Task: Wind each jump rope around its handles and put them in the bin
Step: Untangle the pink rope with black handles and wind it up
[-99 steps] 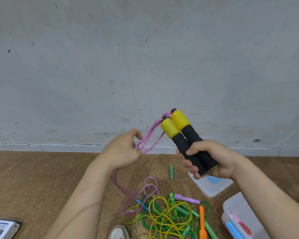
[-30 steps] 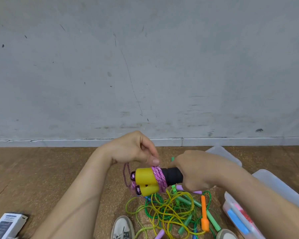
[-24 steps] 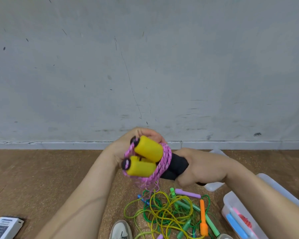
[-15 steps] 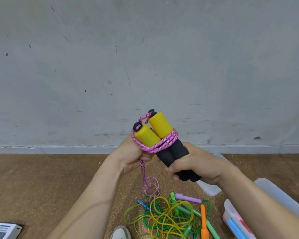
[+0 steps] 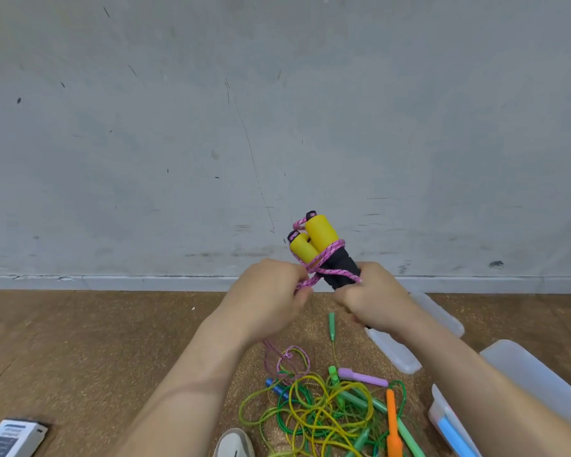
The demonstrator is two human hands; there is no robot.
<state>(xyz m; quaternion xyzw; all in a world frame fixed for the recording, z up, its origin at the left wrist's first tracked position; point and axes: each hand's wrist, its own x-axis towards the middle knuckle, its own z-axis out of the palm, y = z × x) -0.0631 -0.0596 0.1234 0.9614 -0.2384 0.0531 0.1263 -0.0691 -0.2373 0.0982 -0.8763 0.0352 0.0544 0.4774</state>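
Floor [image 5: 80, 341] is spreading wide to the left of the arms, running from the baseboard [image 5: 112, 282] down to a small white box [image 5: 14, 440] at the bottom edge. A grey wall [image 5: 277, 127] is closing off the far side. On the right, a clear plastic bin [image 5: 534, 374] is sitting at the frame's edge beside the right forearm. A clear flat piece [image 5: 393, 351], possibly its lid, is lying just beyond that arm and is partly hidden by it. A tangle of ropes [image 5: 317, 410] in yellow and green is sprawling below the hands, next to the toe of a shoe [image 5: 234, 443].

Both hands are hovering in front of the wall's foot. The right hand [image 5: 373, 298] is gripping the black lower ends of the two yellow-topped handles [image 5: 320, 235], fingers curled round them. It is holding them side by side, tilted up to the left. The pink rope [image 5: 327, 255] is circling the handles where yellow meets black. The left hand [image 5: 271, 298] is pinching that rope just beside the handles, and the slack is hanging down to loops at the tangle's edge.
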